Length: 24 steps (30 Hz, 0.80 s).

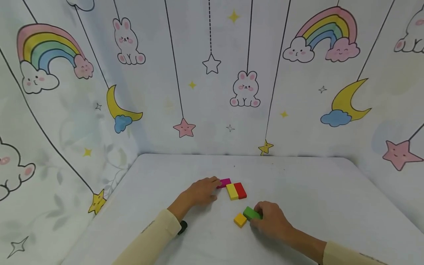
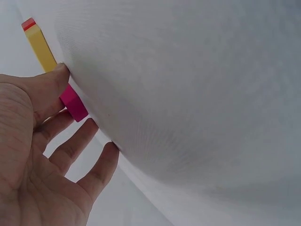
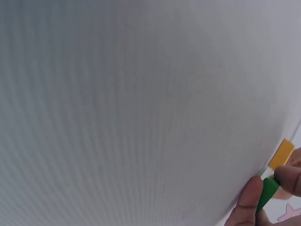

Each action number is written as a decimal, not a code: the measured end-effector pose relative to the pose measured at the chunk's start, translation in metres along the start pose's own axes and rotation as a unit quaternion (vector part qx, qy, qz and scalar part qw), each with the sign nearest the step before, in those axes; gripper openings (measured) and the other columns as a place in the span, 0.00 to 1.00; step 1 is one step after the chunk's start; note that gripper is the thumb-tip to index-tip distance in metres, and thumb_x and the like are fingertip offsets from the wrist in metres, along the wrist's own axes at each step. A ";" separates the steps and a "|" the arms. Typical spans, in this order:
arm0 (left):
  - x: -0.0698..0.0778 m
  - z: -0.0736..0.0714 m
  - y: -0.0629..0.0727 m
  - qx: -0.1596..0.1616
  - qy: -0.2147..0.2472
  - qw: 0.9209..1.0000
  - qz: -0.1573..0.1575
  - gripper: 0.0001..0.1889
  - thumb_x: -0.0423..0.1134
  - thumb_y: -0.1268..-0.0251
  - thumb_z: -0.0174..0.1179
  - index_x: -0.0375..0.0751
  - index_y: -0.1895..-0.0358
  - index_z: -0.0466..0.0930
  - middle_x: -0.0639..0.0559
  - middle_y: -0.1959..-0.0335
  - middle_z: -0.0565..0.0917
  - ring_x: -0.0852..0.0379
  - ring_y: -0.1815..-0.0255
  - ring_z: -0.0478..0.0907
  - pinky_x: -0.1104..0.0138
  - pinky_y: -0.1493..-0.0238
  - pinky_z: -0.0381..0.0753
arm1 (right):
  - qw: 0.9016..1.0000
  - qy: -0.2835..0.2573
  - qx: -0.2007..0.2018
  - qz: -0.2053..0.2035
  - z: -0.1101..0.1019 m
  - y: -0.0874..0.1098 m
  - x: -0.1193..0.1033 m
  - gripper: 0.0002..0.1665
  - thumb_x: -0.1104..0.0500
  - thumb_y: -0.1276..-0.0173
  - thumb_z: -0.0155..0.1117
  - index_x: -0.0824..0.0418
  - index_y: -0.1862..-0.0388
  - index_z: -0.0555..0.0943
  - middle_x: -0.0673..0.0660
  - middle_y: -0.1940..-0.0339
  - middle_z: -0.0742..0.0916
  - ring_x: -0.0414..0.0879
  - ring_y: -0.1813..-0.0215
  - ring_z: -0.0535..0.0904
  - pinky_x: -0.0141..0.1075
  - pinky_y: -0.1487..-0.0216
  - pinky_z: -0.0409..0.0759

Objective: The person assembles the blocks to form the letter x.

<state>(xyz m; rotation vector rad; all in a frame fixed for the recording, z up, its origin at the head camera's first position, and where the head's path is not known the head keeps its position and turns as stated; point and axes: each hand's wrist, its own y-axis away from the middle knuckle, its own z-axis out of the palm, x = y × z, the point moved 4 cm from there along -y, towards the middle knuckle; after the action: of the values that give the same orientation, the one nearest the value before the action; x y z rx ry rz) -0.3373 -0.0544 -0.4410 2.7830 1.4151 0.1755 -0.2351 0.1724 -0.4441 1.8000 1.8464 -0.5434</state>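
My left hand (image 1: 202,190) has its fingertips at the left end of a magenta block (image 1: 225,183), its thumb spread apart below. In the left wrist view the magenta block (image 2: 74,104) shows beyond the thumb, beside the loosely extended fingers. Right of it, a yellow block (image 1: 232,191) and a red block (image 1: 240,190) lie side by side. My right hand (image 1: 273,220) pinches a green block (image 1: 252,213) between thumb and fingers. An orange-yellow block (image 1: 240,220) lies at the green block's left end. The right wrist view shows the green block (image 3: 267,192) between the fingertips.
All the blocks are on a white-covered table (image 1: 298,180). A small black object (image 1: 182,227) is partly hidden behind the left sleeve (image 1: 155,235). A patterned cloth (image 1: 212,92) with rainbows, rabbits and stars hangs behind the table and along its sides.
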 end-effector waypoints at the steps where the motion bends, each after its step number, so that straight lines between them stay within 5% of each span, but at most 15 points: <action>1: 0.000 0.000 0.000 0.000 0.000 1.000 -0.001 0.29 0.48 0.30 0.66 0.50 0.29 0.70 0.55 0.31 0.74 0.55 0.34 0.74 0.59 0.34 0.77 | 1.000 0.003 0.000 0.002 0.000 0.001 0.000 0.18 0.59 0.43 0.78 0.64 0.57 0.82 0.51 0.67 0.81 0.46 0.63 0.74 0.39 0.62 0.82; 24: 0.000 -0.002 0.001 -0.002 0.009 1.000 -0.004 0.29 0.47 0.31 0.66 0.49 0.29 0.70 0.54 0.31 0.74 0.54 0.35 0.74 0.59 0.34 0.77 | 0.999 0.027 0.025 0.007 -0.001 0.029 -0.004 0.13 0.60 0.44 0.74 0.62 0.62 0.82 0.49 0.71 0.81 0.44 0.66 0.74 0.39 0.64 0.81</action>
<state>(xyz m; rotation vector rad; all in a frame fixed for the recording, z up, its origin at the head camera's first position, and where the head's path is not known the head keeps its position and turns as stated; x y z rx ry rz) -0.3363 -0.0549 -0.4392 2.7798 1.4267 0.2020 -0.2063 0.1707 -0.4391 1.8753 1.8693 -0.5447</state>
